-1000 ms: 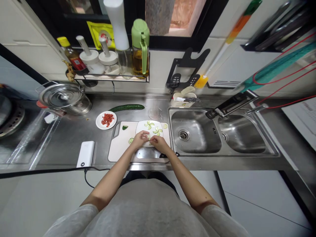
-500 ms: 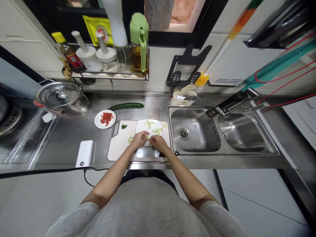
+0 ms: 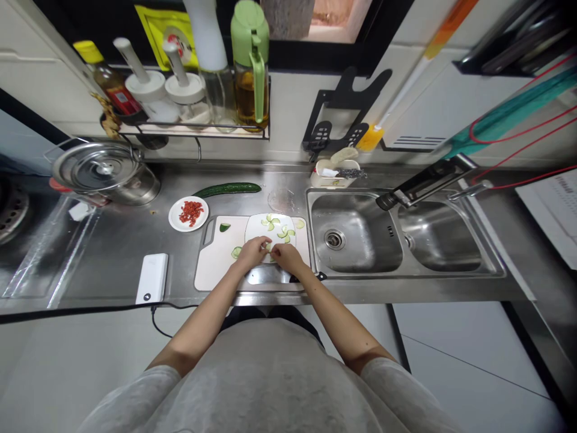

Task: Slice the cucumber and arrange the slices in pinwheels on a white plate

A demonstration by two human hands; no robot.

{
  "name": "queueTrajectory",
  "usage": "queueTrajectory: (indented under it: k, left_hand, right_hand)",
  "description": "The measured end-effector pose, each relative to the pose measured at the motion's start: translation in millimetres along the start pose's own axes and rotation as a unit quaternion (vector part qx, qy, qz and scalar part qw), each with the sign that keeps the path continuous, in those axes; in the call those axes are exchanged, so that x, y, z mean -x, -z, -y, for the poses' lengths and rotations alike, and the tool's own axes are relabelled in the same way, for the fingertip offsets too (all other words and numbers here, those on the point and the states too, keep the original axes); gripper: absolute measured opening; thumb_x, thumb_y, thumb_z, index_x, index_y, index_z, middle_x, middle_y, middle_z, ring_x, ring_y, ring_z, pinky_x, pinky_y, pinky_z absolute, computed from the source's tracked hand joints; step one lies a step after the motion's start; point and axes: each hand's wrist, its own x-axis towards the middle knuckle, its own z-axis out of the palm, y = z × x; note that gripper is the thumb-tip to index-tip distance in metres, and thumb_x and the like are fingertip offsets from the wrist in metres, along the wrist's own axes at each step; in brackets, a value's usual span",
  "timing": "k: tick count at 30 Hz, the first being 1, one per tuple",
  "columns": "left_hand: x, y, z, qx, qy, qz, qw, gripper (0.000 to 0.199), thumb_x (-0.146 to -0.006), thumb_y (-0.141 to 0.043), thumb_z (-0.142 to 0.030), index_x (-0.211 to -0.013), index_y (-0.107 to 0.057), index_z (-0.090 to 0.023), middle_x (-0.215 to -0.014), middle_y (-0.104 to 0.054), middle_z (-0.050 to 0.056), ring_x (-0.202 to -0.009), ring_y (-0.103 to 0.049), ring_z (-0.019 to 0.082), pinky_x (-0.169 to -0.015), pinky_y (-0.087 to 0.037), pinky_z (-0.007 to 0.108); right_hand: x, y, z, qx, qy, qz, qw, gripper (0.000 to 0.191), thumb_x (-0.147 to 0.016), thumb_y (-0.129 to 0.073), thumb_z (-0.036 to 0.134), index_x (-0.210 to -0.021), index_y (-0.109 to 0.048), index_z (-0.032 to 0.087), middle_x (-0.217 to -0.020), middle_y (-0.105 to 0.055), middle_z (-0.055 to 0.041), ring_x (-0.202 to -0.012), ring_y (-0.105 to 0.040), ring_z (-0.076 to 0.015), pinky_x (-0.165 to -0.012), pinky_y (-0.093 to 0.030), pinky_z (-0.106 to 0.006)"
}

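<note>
Over the near edge of a white square plate [image 3: 255, 226], my left hand [image 3: 253, 252] and my right hand [image 3: 287, 258] meet with pinched fingers. A small pale-green cucumber slice [image 3: 269, 247] shows between their fingertips, partly covered. Cucumber pieces [image 3: 285, 234] lie on the plate in two pinwheel-like groups. The plate rests on a light cutting board [image 3: 211, 264], where a dark-green cucumber end [image 3: 224, 227] and a few slices [image 3: 236, 252] also lie. Below my hands is a wide knife blade [image 3: 265, 276], its black handle partly under my right wrist.
Behind the board are a whole cucumber [image 3: 232, 189] and a round plate of chopped red pieces [image 3: 189, 214]. A white power bank [image 3: 152, 278] with a cable lies left. A lidded pot [image 3: 108, 174] stands farther back; a double sink [image 3: 356, 234] is right. A bottle rack [image 3: 198, 133] hangs above.
The view has shifted slightly, so the counter sits a little higher in the picture. Both hands stay together over the plate's near edge, with only slight finger movement.
</note>
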Motion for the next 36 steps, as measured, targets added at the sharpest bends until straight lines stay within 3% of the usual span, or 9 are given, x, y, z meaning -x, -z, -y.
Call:
queueTrajectory:
  k: [13,24,36]
  left_hand:
    - [3,-2.5,-2,-0.083,-0.027,-0.006,0.996,0.033,-0.078,-0.056,-0.012,-0.108,-0.065,-0.021,-0.101,-0.060,0.008,-0.096,-0.057,0.024,-0.084,-0.045,0.035]
    - [11,0.0,2,-0.099,-0.046,-0.017,0.994,0.026,-0.083,-0.054,-0.017,-0.105,-0.066,-0.022,-0.104,-0.060,0.008,-0.104,-0.055,0.025,-0.089,-0.044,0.036]
    - [14,-1.2,3,-0.129,-0.060,-0.006,0.990,0.026,-0.084,-0.053,-0.017,-0.105,-0.067,-0.020,-0.103,-0.062,0.009,-0.105,-0.054,0.025,-0.088,-0.045,0.037]
  right_hand:
    - [1,-2,8,0.045,-0.004,-0.018,0.999,0.019,-0.091,-0.048,0.021,-0.097,-0.065,0.016,-0.084,-0.068,-0.0086,-0.079,-0.059,-0.0189,-0.067,-0.034,-0.026]
    - [19,4,0,0.053,0.002,-0.015,0.998,0.022,-0.089,-0.049,0.020,-0.106,-0.062,0.020,-0.100,-0.067,-0.0079,-0.091,-0.058,-0.0203,-0.069,-0.035,-0.027]
    - [32,-2,-1,0.094,0.038,-0.029,0.994,0.026,-0.092,-0.048,0.028,-0.113,-0.062,0.020,-0.098,-0.063,-0.0085,-0.092,-0.054,-0.0205,-0.071,-0.034,-0.028]
